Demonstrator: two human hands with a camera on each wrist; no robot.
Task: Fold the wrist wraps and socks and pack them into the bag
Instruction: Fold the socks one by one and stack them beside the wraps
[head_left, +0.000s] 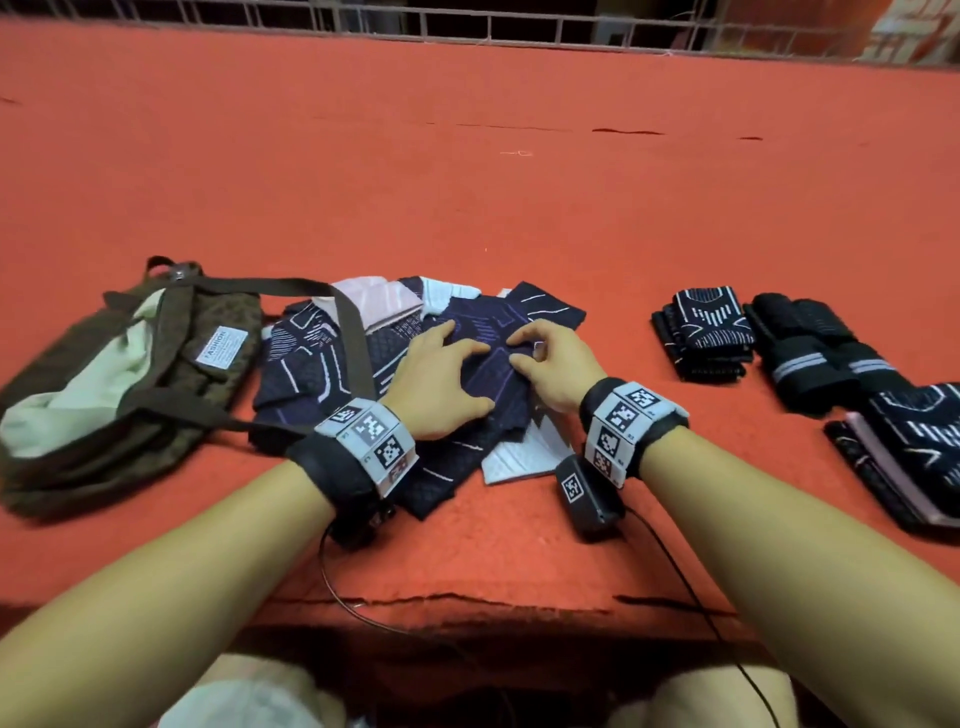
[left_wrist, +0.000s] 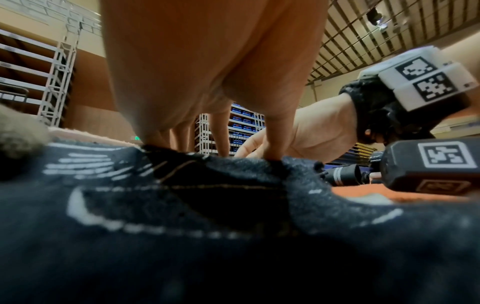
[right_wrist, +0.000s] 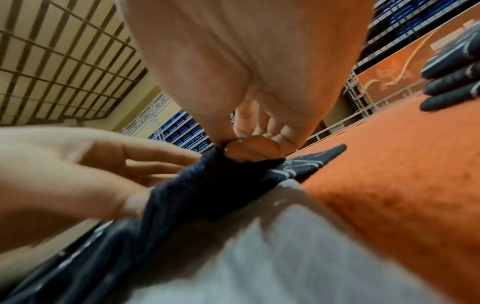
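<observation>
Head view: both hands work the loose sock pile at frame centre. Left hand lies spread and flat, pressing the top navy sock; right hand pinches its edge. Bag sits open at left, seemingly nothing packed. Folded socks and rolled wrist wraps wait at right.
Left wrist view: fingertips push straight down into dark fabric.
Right wrist view: thumb and forefinger nip the sock edge. Judging so: folding partly done, packing not begun.
</observation>
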